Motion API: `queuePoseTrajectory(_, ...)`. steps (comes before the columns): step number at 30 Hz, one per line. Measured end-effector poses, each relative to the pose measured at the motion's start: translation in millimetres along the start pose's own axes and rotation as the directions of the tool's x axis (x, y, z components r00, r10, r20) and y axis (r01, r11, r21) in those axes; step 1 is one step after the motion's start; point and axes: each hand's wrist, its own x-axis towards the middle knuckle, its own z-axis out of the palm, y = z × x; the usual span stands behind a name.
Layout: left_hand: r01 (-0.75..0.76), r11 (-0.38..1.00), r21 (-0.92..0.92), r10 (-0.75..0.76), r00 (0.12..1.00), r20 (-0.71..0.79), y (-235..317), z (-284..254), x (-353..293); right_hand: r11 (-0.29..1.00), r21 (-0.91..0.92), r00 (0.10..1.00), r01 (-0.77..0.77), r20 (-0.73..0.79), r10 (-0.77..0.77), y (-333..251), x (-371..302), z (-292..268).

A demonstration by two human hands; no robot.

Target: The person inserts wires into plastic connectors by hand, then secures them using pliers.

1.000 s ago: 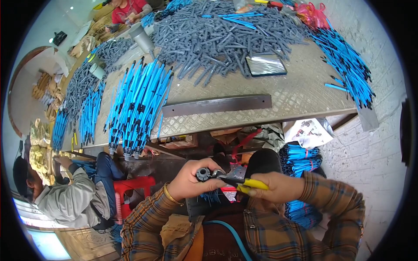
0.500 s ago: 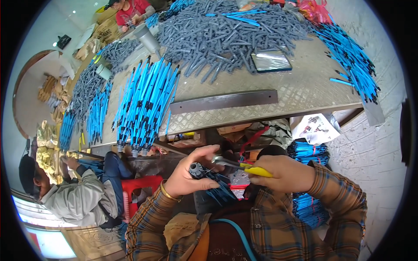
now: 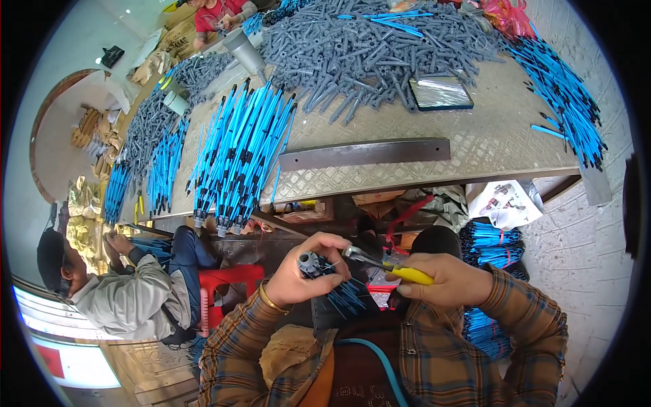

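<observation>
My left hand [image 3: 293, 279] curves around a grey ribbed plastic tube end [image 3: 310, 264], thumb below and fingers above. Thin blue rods [image 3: 344, 297] fan out below that tube end; whether they are joined to it is hard to see. In my right hand [image 3: 453, 278] is a pair of pliers with yellow handles [image 3: 413, 274]. Their metal jaws [image 3: 359, 254] point left, close to my left fingertips. Whether the jaws grip anything cannot be made out. The thumb of my right hand lies beneath the handles.
On the table [image 3: 502, 139] lie a heap of grey plastic tubes [image 3: 366, 54], blue rods with black ends [image 3: 241, 149], a dark metal bar [image 3: 366, 154] and a flat rectangular case [image 3: 441, 93]. A co-worker [image 3: 135, 292] sits at left; another [image 3: 220, 17] works across the table.
The whole view has shifted, so the table appears farther right. The pliers' handles tilt lower now and show more between my right fingers. Both hands keep their holds.
</observation>
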Motion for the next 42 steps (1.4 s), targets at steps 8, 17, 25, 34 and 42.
queuePoseTrajectory(8, -0.03, 0.998, 0.051, 0.043, 0.964, -0.264, 1.8, 15.7, 5.9, 0.97, -0.023, 0.893, 0.241, -0.386, -0.231, -1.9, 60.3, 39.5)
queuePoseTrajectory(17, 0.008, 0.982, 0.188, 0.037, 0.971, -0.236, 2.4, 15.1, 5.4, 0.84, -0.446, 0.824, 0.309, -0.316, -0.471, -30.4, 60.2, 21.5)
queuePoseTrajectory(25, 0.034, 0.997, -0.07, -0.051, 0.964, -0.262, -1.4, 10.8, 3.2, 0.897, -0.411, 0.919, 0.165, -0.266, -0.291, -11.4, 34.1, -7.5)
queuePoseTrajectory(34, 0.03, 0.998, 0.06, -0.017, 0.98, -0.199, 1.7, 16.3, 8.6, 0.897, -0.434, 0.996, 0.084, 0.027, -0.08, -23.1, -6.1, -20.2)
queuePoseTrajectory(42, 0.071, 0.987, 0.146, -0.049, 0.988, -0.148, 6.8, 18.5, 10.1, 0.938, -0.302, 0.985, 0.17, 0.06, -0.159, -11.3, -2.2, -18.8)
